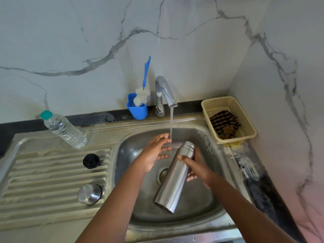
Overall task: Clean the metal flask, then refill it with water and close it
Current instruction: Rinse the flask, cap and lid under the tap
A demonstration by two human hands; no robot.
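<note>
- The metal flask (175,176) is over the sink (206,204) basin, tilted with its open threaded mouth up and away from the person and its base low toward the near side, apart from the basin floor as far as I can tell.
- The right hand (194,167) has it round the upper body, just below the neck, thumb across the front and fingers wrapped behind: a closed grip on the flask.
- The left hand (156,153) is open, fingers spread, empty, under the stream of water (171,123) running from the tap (164,93), just beside the flask's mouth.
- The flask looks rigid, smooth-walled steel; wet, I'd expect it to be slippery, and one hand high up leaves the long lower end free to swing.
- Empty and uncapped it is probably light, but it will gain weight quickly once it fills, so a second hold lower on the body would be steadier.
- The threaded neck offers more bite than the polished wall, though fingers there would block the mouth.
- It should shrug off a knock against the basin; a dent is the worst risk.
- On the draining board to the left lie a black stopper (91,161) and a steel cap (89,194), well apart from the flask, so closing is yet to come.
- A bottle brush (142,95) stands in a blue holder (137,109) behind the sink.
</note>
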